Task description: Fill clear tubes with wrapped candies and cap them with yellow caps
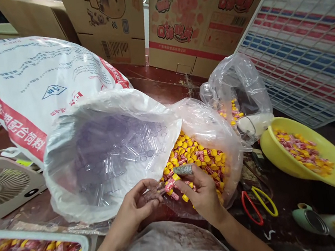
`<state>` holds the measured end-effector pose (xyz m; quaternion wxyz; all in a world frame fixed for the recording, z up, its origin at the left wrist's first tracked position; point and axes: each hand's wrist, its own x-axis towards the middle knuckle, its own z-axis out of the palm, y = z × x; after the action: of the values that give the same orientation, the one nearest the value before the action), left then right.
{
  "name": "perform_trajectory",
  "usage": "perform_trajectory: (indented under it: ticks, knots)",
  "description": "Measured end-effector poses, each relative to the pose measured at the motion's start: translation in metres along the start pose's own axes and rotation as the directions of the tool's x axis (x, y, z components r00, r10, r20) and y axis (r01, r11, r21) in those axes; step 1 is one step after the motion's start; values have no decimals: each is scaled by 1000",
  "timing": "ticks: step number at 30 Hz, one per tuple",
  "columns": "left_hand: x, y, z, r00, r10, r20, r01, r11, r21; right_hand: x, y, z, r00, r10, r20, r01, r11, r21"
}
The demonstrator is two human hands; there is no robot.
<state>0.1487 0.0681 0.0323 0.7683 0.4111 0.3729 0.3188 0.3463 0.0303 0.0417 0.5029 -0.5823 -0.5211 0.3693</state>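
My left hand is pinched on small clear plastic tubes. Close beside it, my right hand grips a small red-and-white patterned piece with a yellow cap, almost end to end with the tubes; I cannot tell whether they touch. A grey patterned wrap covers one right finger. Behind my left hand, a white sack lies open toward me with many clear tubes inside. Many yellow-capped pieces fill a clear plastic bag behind my right hand.
Lower left stands a white tray of filled tubes, below a small fan. On the right are a yellow bowl, scissors, a second clear bag and a wire rack. Cardboard boxes line the back.
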Motion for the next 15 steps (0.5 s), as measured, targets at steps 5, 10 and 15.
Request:
perform_trajectory:
  ticks: [5, 10, 15]
  knots:
    - [-2, -7, 8, 992, -51, 114, 53, 998, -18, 2, 2, -2, 994, -100, -53, 95, 992, -80]
    - [-3, -7, 15, 993, -33, 113, 32, 999, 8, 7, -12, -2, 937, -306, 167, 338, 915, -221]
    - [-2, -8, 24, 988, -28, 152, 57, 981, -186, 4, -6, 5, 808, -443, 389, 570, 754, -326]
